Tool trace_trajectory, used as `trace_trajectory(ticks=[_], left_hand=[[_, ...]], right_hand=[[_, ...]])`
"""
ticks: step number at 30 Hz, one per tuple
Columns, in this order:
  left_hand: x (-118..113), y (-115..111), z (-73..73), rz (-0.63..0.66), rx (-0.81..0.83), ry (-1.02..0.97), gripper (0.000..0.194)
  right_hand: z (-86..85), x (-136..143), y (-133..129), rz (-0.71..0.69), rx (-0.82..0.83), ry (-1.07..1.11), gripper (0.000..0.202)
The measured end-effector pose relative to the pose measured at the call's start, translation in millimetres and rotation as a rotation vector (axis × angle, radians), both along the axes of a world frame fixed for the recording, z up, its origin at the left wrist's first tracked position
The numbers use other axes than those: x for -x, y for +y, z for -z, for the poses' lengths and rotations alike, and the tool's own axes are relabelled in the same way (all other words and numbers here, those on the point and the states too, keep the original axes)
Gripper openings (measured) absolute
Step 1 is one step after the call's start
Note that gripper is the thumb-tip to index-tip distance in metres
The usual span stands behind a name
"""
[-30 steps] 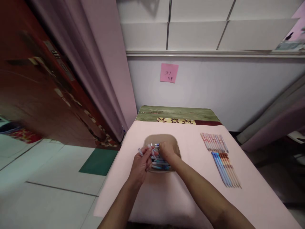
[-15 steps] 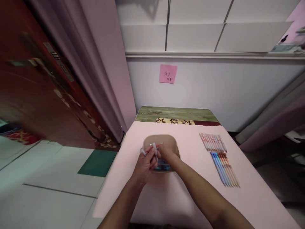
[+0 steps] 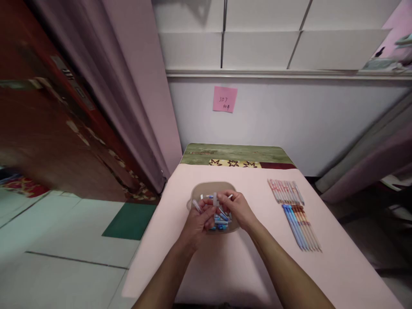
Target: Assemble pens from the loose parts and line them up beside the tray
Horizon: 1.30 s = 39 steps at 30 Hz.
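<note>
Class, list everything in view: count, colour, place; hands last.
Table: one, green, centre
Cloth: one, pale pink, over table
Container: one, beige, on cloth
Loose pens: several, blue-white, inside container
Upper pen row: several, reddish and grey, right
Lower pen row: several, blue and brown, nearer
Note: one, pink, on white wall
Panels: several, white, above note
Door: one, reddish, left
Curtain: one, mauve, beside door
Drape: one, greyish, right
Floor: one, pale tiled, left
Mat: one, green, on floor
Left hand: one, over container, holding pale pens
Right hand: one, beside it, pinching a pen
</note>
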<state>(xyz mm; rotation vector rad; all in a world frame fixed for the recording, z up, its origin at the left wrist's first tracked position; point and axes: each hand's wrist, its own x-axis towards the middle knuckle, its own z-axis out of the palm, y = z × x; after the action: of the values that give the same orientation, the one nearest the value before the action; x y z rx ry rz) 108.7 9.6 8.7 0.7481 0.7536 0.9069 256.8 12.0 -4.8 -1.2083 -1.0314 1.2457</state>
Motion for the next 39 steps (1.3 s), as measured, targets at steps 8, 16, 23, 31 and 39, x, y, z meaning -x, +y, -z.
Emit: trace_trajectory(ticks=[8, 16, 23, 31, 39], left_hand=[[-6.2, -10.1, 5.6, 0.084, 0.003, 0.077, 0.032], [-9.8, -22.1, -1.6, 0.047, 0.096, -0.023, 0.03], [-7.5, -23.3, -6.7, 0.074, 0.115, 0.008, 0.026], [-9.9, -23.1, 0.1, 0.037, 0.168, -0.058, 0.026], [-9.3, -21.6, -0.9, 0.084, 0.146, -0.076, 0.023]], right_hand=[[-1.0, 5.1, -9.6, 0.051, 0.072, 0.281, 0.035], [-6.2, 0.8, -17.5, 0.017, 0.037, 0.263, 0.031], [-5.5, 1.9, -21.2, 0.002, 0.019, 0.329, 0.029], [1.6, 16.1, -17.2, 0.214, 0.051, 0.418, 0.032], [0.1, 18.7, -17.0, 0.185, 0.065, 0.555, 0.03]])
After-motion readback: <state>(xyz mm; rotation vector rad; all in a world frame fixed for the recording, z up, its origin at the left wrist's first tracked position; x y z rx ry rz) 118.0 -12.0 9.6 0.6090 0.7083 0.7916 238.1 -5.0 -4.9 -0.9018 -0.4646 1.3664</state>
